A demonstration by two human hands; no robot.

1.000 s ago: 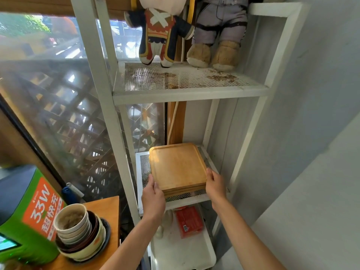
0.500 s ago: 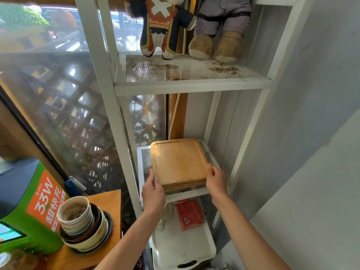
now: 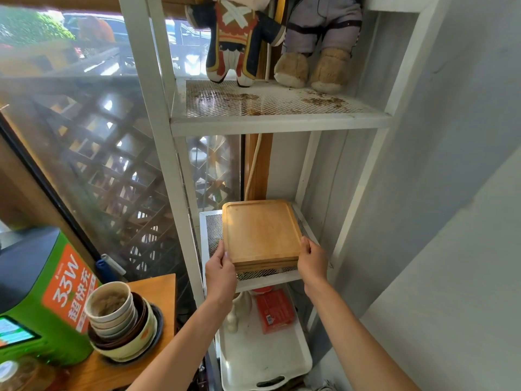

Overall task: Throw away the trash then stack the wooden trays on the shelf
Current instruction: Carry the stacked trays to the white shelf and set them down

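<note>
The trash step seems done and the stacking is in hand: the wooden trays [image 3: 260, 231] lie as a stack on the middle mesh shelf [image 3: 211, 238] of the white rack, just in front of its back edge. The left hand [image 3: 221, 270] curls partly closed on the stack's near-left corner, and the right hand [image 3: 311, 261] grips the near-right edge likewise. Next, probably squaring the stack and letting go.

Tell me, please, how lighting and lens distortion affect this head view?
Head view: daylight through the window glares off the glass and washes out the scene outside; wide-angle bend bows the shelf posts; the wooden trays and both hands stay sharp and evenly lit.
</note>
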